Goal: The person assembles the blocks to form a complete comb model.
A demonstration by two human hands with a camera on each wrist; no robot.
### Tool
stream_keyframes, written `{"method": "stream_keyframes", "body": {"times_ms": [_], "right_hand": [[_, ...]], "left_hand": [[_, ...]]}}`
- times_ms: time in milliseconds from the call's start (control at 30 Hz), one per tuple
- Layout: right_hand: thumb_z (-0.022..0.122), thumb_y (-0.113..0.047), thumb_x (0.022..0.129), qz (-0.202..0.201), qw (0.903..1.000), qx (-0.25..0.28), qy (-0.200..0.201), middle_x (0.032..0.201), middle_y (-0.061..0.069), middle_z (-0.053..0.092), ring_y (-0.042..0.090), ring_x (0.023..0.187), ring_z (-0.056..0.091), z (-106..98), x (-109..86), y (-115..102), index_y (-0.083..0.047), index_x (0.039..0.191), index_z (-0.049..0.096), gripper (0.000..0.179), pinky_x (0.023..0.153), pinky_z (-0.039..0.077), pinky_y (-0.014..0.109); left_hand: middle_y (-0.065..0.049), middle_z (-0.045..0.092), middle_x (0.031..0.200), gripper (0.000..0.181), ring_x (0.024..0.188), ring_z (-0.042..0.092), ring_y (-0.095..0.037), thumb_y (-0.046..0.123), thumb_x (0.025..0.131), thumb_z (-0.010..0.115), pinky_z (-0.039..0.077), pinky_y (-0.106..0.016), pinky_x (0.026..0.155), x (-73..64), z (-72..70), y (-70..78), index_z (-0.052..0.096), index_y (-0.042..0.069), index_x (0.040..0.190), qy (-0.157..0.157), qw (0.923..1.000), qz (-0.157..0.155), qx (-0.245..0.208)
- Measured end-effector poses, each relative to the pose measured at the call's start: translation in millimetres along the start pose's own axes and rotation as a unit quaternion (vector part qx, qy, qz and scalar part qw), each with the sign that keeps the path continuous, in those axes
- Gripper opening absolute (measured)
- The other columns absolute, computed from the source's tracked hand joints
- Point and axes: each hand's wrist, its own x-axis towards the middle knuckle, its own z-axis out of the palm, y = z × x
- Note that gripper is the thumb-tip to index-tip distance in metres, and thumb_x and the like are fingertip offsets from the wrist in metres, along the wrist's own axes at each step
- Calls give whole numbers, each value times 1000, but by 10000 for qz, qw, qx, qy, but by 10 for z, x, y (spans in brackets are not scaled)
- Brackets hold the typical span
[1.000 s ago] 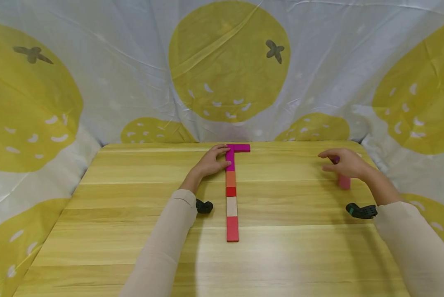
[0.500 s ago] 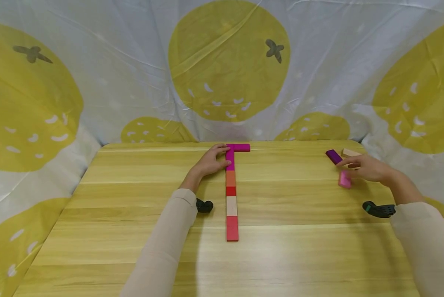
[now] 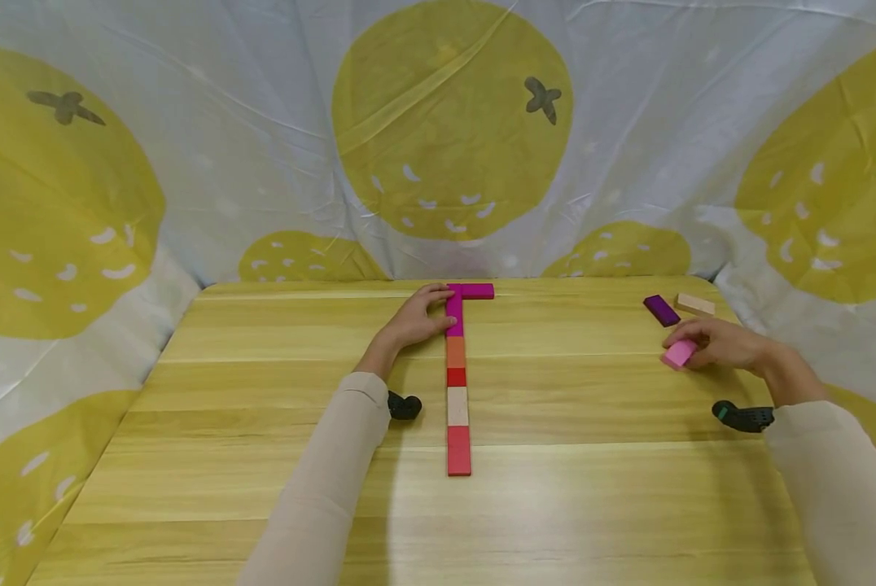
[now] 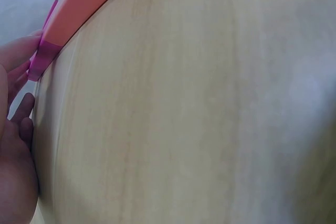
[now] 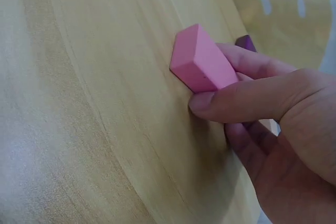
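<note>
On the right side of the wooden table, my right hand (image 3: 724, 342) pinches a pink block (image 3: 678, 354) between thumb and fingers. Up close in the right wrist view, the thumb lies along one side of the tilted pink block (image 5: 207, 66). My left hand (image 3: 418, 316) rests its thumb and fingertips at the left side of an upright-running magenta block (image 3: 455, 317). That block heads a straight row with an orange block (image 3: 456, 352), a red block (image 3: 456, 377), a pale wood block (image 3: 457, 405) and a coral-red block (image 3: 458, 450). A second magenta block (image 3: 478, 291) lies crosswise at its far end.
A purple block (image 3: 661, 310) and a plain wood block (image 3: 695, 305) lie just beyond my right hand, near the table's far right corner. A white cloth (image 3: 284, 130) with yellow fruit prints hangs behind and beside the table (image 3: 555, 488).
My right hand has moved right and down from above the loose blocks and has taken hold of the pink block, now tilted. My left hand has stayed at the magenta block.
</note>
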Motion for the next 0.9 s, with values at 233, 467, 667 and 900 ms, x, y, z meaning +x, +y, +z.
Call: {"method": "stream_keyframes", "body": {"times_ms": [233,467,667,900], "right_hand": [[81,-4,88,345,9992,-156,-107,118,12,63,21,98,52,-21,29,-1,6,122,69,38,81,45,26],[85,-13,86,567,9965,-569,-225,119,16,62,28,102,53,-81,26,-120,4,123,70,44,84,44,35],[86,-11,84,316,9965,-711,-300,138,37,50,49,121,49,-157,89,-297,2,117,73,38,91,45,48],[85,-11,86,114,9961,-851,-193,121,16,63,33,106,53,-127,292,-633,-3,114,75,31,80,46,36]], "left_hand": [[-11,33,163,59,152,26,-30,21,100,70,23,-42,121,-2,-2,-13,50,6,154,17,10000,-29,10],[-11,32,164,60,152,26,-30,21,100,69,23,-44,122,-4,-2,5,50,6,154,-3,10000,-80,-47],[-11,32,164,60,152,26,-30,21,100,70,23,-43,121,13,0,33,50,6,154,-3,10000,-21,-35],[-13,32,164,59,152,26,-32,20,100,69,23,-44,121,-17,-8,28,50,5,154,2,10000,-58,-22]]}}
